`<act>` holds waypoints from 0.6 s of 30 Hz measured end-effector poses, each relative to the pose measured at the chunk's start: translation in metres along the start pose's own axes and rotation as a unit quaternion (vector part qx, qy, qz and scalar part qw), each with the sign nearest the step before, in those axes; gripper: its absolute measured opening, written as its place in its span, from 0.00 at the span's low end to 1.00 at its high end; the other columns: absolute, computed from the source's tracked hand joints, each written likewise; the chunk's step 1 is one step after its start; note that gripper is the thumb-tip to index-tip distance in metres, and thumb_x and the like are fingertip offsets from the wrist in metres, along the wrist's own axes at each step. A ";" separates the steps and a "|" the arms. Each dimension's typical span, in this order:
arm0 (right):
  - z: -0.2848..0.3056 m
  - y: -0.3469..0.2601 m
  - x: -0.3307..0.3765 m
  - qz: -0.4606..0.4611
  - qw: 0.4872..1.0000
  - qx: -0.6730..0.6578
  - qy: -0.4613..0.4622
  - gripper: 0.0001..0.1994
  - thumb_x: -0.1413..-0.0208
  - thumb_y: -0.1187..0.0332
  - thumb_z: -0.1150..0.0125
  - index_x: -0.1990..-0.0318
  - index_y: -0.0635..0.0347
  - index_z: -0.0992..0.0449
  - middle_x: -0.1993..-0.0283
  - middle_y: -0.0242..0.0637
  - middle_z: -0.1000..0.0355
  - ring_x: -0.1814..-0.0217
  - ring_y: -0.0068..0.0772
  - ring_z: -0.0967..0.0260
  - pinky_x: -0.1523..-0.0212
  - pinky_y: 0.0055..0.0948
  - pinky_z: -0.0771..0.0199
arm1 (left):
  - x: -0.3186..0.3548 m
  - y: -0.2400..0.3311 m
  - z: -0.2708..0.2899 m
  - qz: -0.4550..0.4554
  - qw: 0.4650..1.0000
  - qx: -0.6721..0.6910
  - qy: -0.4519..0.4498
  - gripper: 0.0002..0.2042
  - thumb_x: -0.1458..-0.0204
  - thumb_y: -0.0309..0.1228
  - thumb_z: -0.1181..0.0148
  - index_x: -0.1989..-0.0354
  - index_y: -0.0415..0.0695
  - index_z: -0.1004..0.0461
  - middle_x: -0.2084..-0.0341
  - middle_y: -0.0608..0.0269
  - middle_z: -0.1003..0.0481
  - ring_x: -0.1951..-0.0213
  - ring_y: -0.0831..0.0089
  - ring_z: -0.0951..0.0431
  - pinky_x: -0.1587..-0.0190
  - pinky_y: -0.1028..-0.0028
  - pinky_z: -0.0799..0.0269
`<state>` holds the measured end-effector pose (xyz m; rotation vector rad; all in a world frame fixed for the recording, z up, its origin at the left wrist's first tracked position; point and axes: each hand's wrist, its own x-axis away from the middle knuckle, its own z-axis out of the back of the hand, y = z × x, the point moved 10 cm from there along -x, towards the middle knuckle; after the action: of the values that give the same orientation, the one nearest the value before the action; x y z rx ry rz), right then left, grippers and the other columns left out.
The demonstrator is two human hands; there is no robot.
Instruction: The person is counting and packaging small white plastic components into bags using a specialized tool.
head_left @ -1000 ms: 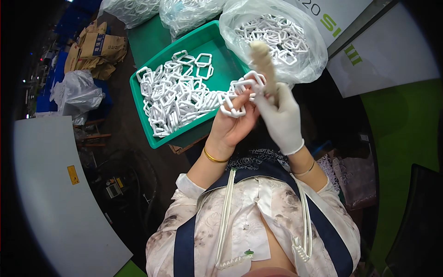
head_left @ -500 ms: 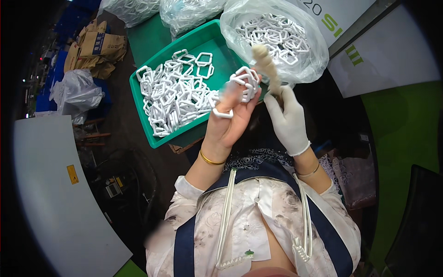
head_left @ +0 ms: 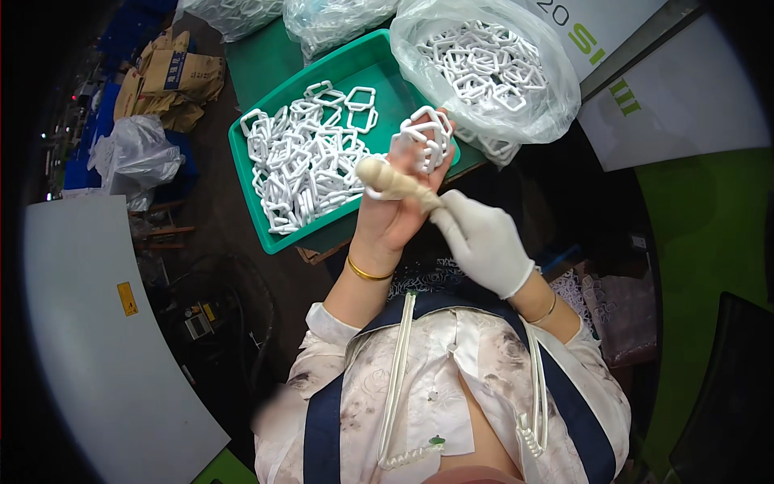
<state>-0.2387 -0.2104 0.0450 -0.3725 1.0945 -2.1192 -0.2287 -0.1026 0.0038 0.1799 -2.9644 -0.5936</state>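
My bare left hand (head_left: 389,222), a gold bangle on its wrist, is raised palm up at the near right of the green tray (head_left: 254,214). Its fingers hold a bunch of white plastic ring links (head_left: 433,139). In a white glove, my right hand (head_left: 490,250) grips the narrow end of a cream-coloured, knobbed stick-like tool (head_left: 387,179). The tool's rounded end lies across in front of the left palm and hides part of it. Whether it touches the palm or a link, I cannot tell. Loose white links (head_left: 306,173) lie heaped in the tray's left part.
Behind the tray's right side stands a clear plastic bag (head_left: 556,113) full of similar links. More filled bags (head_left: 330,24) are at the back. Brown sacks (head_left: 181,77) and a grey plastic bundle (head_left: 141,157) lie at far left. A pale panel (head_left: 97,323) rises at left.
My right hand has swung the tool's knobbed end leftward and down, from beside the left fingers to across the left palm. My left hand stays nearly in place with its links.
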 end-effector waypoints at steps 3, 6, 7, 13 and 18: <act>0.021 0.026 -0.001 -0.060 0.994 -0.045 0.078 0.09 0.31 0.67 0.47 0.57 0.63 0.25 0.70 0.48 0.26 0.69 0.47 0.23 0.67 0.36 0.28 | 0.002 0.006 -0.002 0.026 0.997 0.071 -0.031 0.27 0.34 0.22 0.50 0.27 0.36 0.46 0.28 0.47 0.43 0.26 0.52 0.44 0.23 0.53 0.48; 0.034 0.045 -0.005 -0.101 0.986 -0.060 0.115 0.10 0.30 0.68 0.49 0.59 0.65 0.25 0.73 0.46 0.28 0.73 0.41 0.27 0.68 0.33 0.30 | 0.007 0.005 -0.001 0.023 0.999 0.024 -0.018 0.26 0.34 0.24 0.49 0.28 0.36 0.45 0.30 0.50 0.39 0.28 0.56 0.40 0.24 0.55 0.46; 0.038 0.049 -0.006 -0.099 0.985 -0.058 0.128 0.10 0.30 0.68 0.49 0.60 0.65 0.25 0.73 0.46 0.29 0.74 0.40 0.29 0.68 0.32 0.31 | 0.008 0.005 0.001 0.016 1.000 0.016 -0.018 0.26 0.33 0.26 0.49 0.28 0.36 0.43 0.31 0.52 0.36 0.29 0.60 0.37 0.25 0.56 0.44; 0.025 0.045 -0.004 -0.054 0.995 -0.026 0.085 0.10 0.30 0.68 0.49 0.57 0.66 0.25 0.70 0.47 0.26 0.71 0.47 0.27 0.67 0.35 0.29 | 0.002 -0.001 -0.011 0.060 0.996 0.051 -0.030 0.25 0.33 0.24 0.51 0.28 0.36 0.43 0.33 0.54 0.34 0.32 0.60 0.33 0.24 0.54 0.46; 0.040 0.059 -0.003 -0.123 0.986 -0.045 0.106 0.10 0.30 0.68 0.49 0.56 0.65 0.25 0.68 0.51 0.24 0.67 0.49 0.23 0.65 0.37 0.28 | 0.002 -0.005 0.016 0.052 0.986 0.155 0.010 0.25 0.34 0.22 0.52 0.29 0.33 0.43 0.32 0.45 0.37 0.28 0.49 0.40 0.23 0.49 0.51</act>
<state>-0.1880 -0.2541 0.0221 -0.3450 1.3271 -2.3741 -0.2326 -0.1017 -0.0127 0.0543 -3.0051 -0.1144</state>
